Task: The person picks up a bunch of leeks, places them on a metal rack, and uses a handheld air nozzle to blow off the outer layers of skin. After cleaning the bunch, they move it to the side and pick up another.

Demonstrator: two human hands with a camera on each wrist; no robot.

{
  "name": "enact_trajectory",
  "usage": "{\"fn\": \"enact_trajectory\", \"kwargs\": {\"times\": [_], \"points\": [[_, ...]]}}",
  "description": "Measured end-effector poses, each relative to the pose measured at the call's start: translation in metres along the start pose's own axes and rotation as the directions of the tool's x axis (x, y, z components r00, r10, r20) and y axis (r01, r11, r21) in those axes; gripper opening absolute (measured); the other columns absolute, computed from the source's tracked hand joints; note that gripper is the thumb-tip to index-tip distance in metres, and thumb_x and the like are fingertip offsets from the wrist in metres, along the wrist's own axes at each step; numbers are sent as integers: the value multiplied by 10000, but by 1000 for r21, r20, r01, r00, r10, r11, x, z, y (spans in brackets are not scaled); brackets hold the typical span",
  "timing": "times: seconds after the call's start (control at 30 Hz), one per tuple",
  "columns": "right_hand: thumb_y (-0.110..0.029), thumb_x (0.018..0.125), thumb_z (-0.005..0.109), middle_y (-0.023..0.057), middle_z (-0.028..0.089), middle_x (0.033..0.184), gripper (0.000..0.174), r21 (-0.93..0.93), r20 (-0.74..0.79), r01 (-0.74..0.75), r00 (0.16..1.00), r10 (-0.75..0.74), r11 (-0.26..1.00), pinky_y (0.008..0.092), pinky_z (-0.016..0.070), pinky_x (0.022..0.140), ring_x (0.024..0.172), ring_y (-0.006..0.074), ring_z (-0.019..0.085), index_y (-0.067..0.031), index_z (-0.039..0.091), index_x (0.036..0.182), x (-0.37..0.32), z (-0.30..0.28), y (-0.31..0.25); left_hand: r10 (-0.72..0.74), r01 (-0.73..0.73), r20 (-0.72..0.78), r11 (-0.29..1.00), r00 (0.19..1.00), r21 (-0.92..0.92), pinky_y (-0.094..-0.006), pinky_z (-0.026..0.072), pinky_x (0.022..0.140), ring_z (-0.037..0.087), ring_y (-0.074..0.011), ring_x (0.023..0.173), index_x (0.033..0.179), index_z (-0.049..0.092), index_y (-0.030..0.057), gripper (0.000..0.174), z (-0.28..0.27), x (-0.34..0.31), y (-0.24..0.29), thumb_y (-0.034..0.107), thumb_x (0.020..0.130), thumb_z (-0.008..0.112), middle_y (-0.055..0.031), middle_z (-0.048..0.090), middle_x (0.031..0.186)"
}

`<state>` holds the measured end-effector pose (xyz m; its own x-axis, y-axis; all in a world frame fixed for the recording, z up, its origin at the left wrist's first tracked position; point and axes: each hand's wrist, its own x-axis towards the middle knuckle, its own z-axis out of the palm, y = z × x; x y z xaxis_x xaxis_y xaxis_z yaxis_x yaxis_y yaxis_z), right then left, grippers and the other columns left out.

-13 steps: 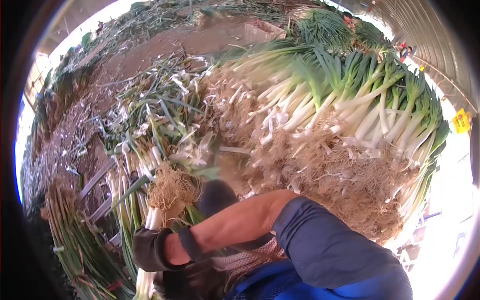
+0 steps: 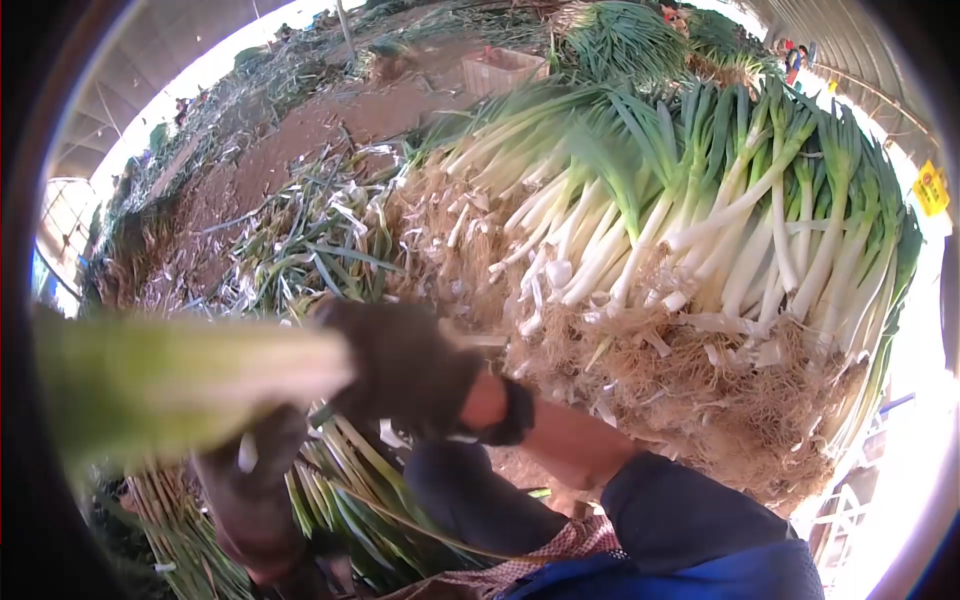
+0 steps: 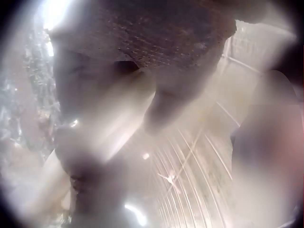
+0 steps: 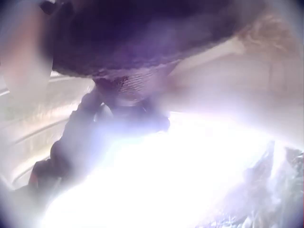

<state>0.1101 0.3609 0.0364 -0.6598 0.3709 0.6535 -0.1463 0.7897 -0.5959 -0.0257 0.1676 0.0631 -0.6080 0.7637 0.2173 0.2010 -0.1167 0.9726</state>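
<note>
Close to the head camera, blurred green onions (image 2: 190, 375) lie across the left of the view, their pale ends to the right. My gloved right hand (image 2: 400, 362) grips them at the pale end. Under the stalks is my gloved left hand (image 2: 250, 470). In the left wrist view, dark glove fingers (image 3: 168, 104) curl about a pale stalk (image 3: 121, 116). Glare washes out much of the right wrist view, where a dark glove (image 4: 142, 38) fills the top and brownish roots (image 4: 270, 35) show at the upper right.
A large pile of green onions (image 2: 700, 225) spreads to the right, its tangled roots (image 2: 690, 380) towards me. Trimmed leaves (image 2: 320, 235) litter the ground ahead. Another bundle (image 2: 360, 490) lies at the lower left. A crate (image 2: 503, 72) stands farther back.
My right hand has risen from the lower left, bringing the green onions up close to the head camera. They have turned from upright to lying across the view. My left hand now shows more.
</note>
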Motion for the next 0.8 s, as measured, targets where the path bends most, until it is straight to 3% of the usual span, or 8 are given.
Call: {"fn": "enact_trajectory", "kwargs": {"times": [0.07,0.17,0.27,0.4,0.47,0.53,0.67,0.8], "points": [[-288,799,784,180,738,957,413,-45,-39,-284,958,283,958,446,609,770,907,325,757,-15,621,1063,21,-27,32,66,-72,131,997,989,38,-281,582,855,670,-175,997,1548,394,-55,774,60,47,38,137,904,776,-144,627,1361],[-222,781,833,178,761,986,499,355,-254,-273,892,373,894,384,613,809,911,266,754,6,633,1177,56,-42,113,117,-132,143,986,983,98,-322,589,901,681,-188,1041,1560,430,-8,800,107,64,38,-64,828,747,-140,641,1356],[-161,804,831,165,771,1036,512,547,-325,-383,722,611,744,346,592,800,892,242,727,14,653,1252,106,-58,187,-44,56,230,997,972,-46,-297,582,839,694,-185,1002,1529,493,6,753,69,42,-42,79,845,801,-143,673,1335],[-469,927,772,226,737,1219,656,376,-113,-759,531,840,531,374,538,906,995,269,711,40,662,1327,129,-83,295,-412,396,-33,892,910,-218,-284,561,805,650,-163,997,1468,534,-22,705,-13,-18,-147,55,826,814,-95,654,1225],[-601,969,674,191,770,1046,697,250,-192,-836,452,871,489,412,516,916,906,261,711,34,693,1255,108,-68,320,-482,454,-190,874,855,-173,-277,535,742,643,-151,911,1449,535,-20,651,-67,-59,-195,46,856,793,-67,648,1101],[-636,943,673,135,754,1026,652,310,-22,-789,552,833,531,371,540,840,895,197,681,-41,745,1200,63,-25,354,-532,535,-367,839,763,-105,-266,504,640,641,-141,794,1415,554,-11,574,-114,-110,-228,69,891,775,-41,650,952],[-369,1000,710,68,738,797,313,335,403,-932,272,874,135,305,577,612,620,162,680,-58,743,981,-37,38,301,-660,660,-510,719,552,-217,-307,553,752,681,-207,895,1404,578,-17,502,-130,-176,-204,108,947,743,-140,704,1042],[-254,1049,625,91,723,877,206,219,594,-946,323,736,238,339,563,611,714,193,693,-64,703,1074,-106,98,257,-684,692,-587,669,433,-270,-381,570,828,698,-293,950,1354,584,-75,510,-131,-213,-188,134,924,761,-227,721,1116]]}}
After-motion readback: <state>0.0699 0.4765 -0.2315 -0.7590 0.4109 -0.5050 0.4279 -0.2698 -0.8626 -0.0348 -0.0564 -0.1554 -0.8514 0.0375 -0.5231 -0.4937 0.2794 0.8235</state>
